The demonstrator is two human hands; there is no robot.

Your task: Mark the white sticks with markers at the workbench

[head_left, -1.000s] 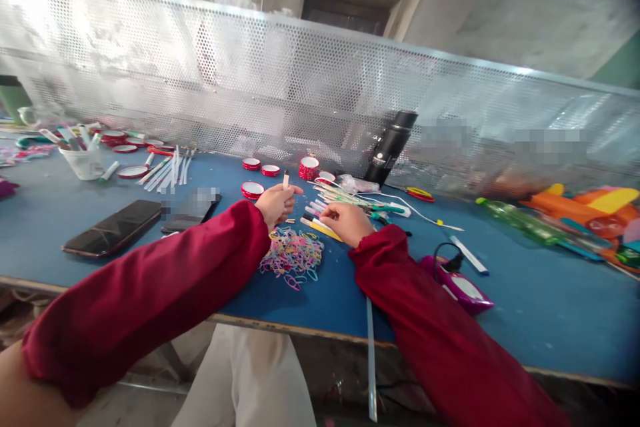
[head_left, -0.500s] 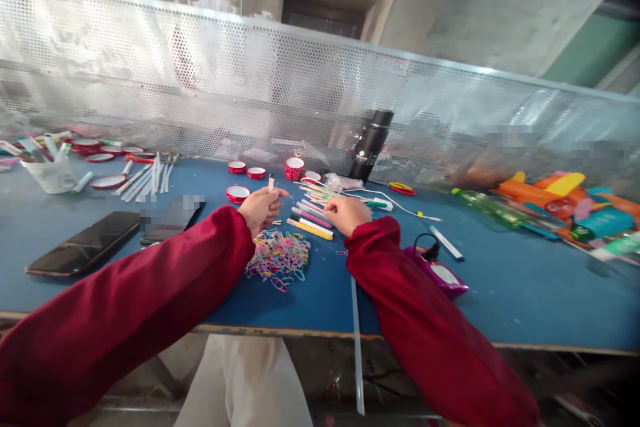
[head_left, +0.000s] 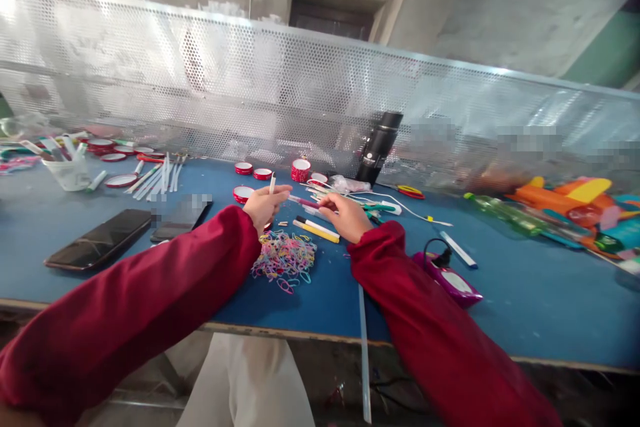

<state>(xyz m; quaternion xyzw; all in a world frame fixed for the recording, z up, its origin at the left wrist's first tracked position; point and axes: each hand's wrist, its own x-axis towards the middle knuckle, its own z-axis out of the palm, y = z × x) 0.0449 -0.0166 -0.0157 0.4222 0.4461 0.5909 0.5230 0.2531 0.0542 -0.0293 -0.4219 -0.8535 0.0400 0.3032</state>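
Observation:
My left hand (head_left: 263, 205) is closed around a slim whitish marker (head_left: 273, 183), whose end stands up above the fingers. Pinched in my right hand (head_left: 349, 215) is a purple marker (head_left: 307, 203); its pale end points left, close to my left fingertips. Whether more than one marker is in that hand, I cannot tell. A yellow marker (head_left: 321, 233) and a white marker lie on the table just below my right hand. In front of both hands spreads a heap of small coloured rubber bands (head_left: 283, 256).
Two phones (head_left: 100, 238) lie at left, beyond them a cup of markers (head_left: 69, 175). Red round tins (head_left: 301, 170) and a black bottle (head_left: 381, 147) stand along the mesh panel (head_left: 225, 80). A purple pouch (head_left: 456, 285) and an orange toy (head_left: 565, 197) sit at right.
My right hand has lifted the purple marker from the row on the table and brought it toward my left hand. The left hand keeps its marker. The view has shifted slightly.

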